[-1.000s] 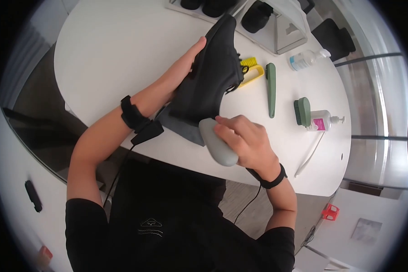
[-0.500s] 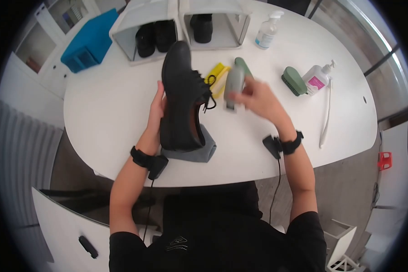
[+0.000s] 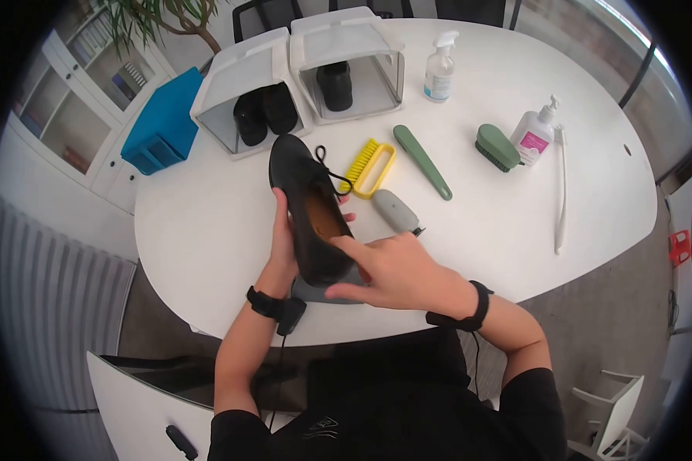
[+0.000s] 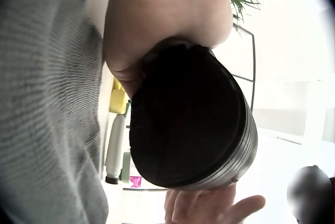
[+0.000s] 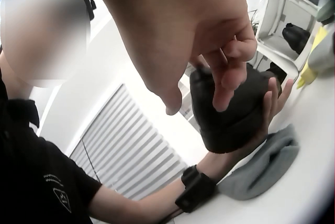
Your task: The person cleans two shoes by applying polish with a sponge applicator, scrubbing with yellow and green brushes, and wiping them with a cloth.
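My left hand holds a black lace-up shoe over the table, toe pointing away and the brown lining showing. In the left wrist view the shoe's heel end fills the middle, below the palm. At the heel is my right hand, its index fingertip over the rim of the opening and its thumb apart; nothing is gripped in it. The right wrist view shows these fingers loosely bent in front of the shoe. A grey cloth lies beneath the shoe. Right of the shoe lies a rounded grey bottle with a black end.
A yellow brush, a long green-handled tool and a green brush lie farther out. Beyond stand a spray bottle, a pump bottle and a long white stick. Two shoe boxes and a blue case are behind.
The right hand has let go of the grey bottle onto the table beside the yellow brush and come back to the shoe's heel. The shoe has tilted so its opening faces up.
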`<state>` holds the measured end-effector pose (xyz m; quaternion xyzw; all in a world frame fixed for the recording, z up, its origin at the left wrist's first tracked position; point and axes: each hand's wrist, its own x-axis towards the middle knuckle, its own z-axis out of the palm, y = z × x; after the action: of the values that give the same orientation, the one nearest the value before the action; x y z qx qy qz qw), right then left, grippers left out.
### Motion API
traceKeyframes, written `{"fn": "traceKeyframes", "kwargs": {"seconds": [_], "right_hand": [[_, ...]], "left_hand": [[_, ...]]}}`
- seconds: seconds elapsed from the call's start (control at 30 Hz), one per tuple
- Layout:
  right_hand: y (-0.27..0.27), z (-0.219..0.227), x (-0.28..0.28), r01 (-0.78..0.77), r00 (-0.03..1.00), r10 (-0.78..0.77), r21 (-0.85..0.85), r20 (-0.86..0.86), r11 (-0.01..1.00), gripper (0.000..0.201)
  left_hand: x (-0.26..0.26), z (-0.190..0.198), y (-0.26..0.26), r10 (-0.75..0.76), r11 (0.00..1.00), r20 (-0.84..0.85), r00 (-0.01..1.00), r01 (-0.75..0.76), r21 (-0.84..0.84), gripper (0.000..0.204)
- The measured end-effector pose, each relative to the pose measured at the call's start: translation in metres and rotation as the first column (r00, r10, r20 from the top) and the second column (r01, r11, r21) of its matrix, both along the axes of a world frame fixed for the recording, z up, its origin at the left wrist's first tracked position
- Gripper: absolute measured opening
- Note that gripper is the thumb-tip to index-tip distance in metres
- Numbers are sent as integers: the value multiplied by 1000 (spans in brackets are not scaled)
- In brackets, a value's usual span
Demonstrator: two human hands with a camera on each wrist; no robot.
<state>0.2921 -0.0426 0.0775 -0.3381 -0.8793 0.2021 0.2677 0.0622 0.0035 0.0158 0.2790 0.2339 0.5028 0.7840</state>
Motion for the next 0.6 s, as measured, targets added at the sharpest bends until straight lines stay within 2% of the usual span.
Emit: {"fn": "traceKeyframes", "kwargs": {"seconds": [0.03,0.07,0.13,0.23,0.3,0.33,0.37,0.4,0.43,0.47,0.53,0.57,0.6], "right_hand": [[2,-2,-4,-10,996,1,97,90,995,50],[3,-2,-3,-5,996,-5,105,92,994,50],[9,2,2,-11,1000,13,56,-29,998,45],[14,30,23,48,999,-48,-3,-15,999,44],[32,36,33,66,996,-70,74,57,995,43],[43,38,36,83,988,-100,141,116,987,42],[55,40,37,112,969,-144,164,201,980,41],[69,39,40,102,968,-138,173,211,980,41],[83,37,43,113,958,-169,236,232,965,41],[94,38,43,122,948,-200,298,249,947,41],[113,47,39,160,915,-257,306,310,939,43],[124,46,37,196,888,-321,362,329,911,45],[134,48,33,225,858,-381,415,345,882,48]], "left_hand": [[2,2,-1,1,1000,-64,998,0,20,103],[5,3,-2,4,999,-124,992,1,41,104],[4,-2,-1,-17,998,-108,994,24,61,103],[9,-9,-4,-10,1000,-103,995,9,-8,100],[19,-6,-5,134,991,-241,961,-130,32,91],[14,-5,-3,142,990,-231,962,-136,41,91],[8,-7,-4,56,996,-301,952,-35,77,84],[4,-8,-4,-24,992,-372,928,68,107,77],[6,-9,-5,-21,994,-365,931,59,92,60],[5,-12,-6,-12,994,-355,935,51,101,60],[5,-12,-3,-64,992,-452,890,106,68,51],[7,-11,-4,-65,997,-439,896,78,11,43],[7,-9,-2,-51,997,-429,902,67,22,43]]}}
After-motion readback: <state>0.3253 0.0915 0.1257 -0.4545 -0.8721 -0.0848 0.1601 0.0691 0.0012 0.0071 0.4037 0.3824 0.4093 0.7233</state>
